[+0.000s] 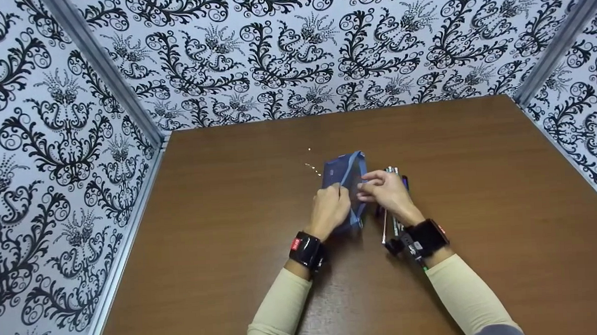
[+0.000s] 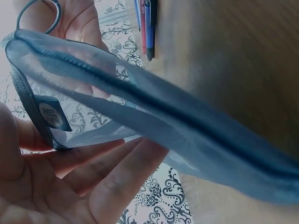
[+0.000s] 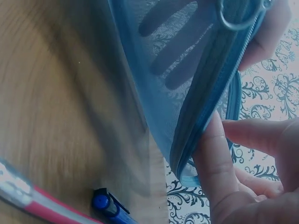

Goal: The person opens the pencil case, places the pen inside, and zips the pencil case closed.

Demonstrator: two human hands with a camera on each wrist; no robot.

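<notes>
A blue mesh zipper pouch [image 1: 333, 171] stands tilted over the table, with its zippered mouth parted. My left hand [image 1: 330, 206] grips the pouch's side; in the left wrist view its fingers [image 2: 126, 182] lie against the mesh near a dark label [image 2: 52, 114]. At the opposite edge is my right hand [image 1: 387, 191], its thumb and index finger [image 3: 215, 163] pinching the zipper band [image 3: 201, 102]. A round ring pull [image 3: 240, 16] hangs at the zipper's end. Beside the pouch, partly under the right hand, lie several pens [image 1: 395, 223].
A blue pen [image 3: 110, 205] and a red and silver pen [image 3: 42, 203] lie close to the right hand. The brown wooden table [image 1: 231, 251] meets patterned walls [image 1: 293, 52] at the back and sides. Small bright specks [image 1: 312, 169] show left of the pouch.
</notes>
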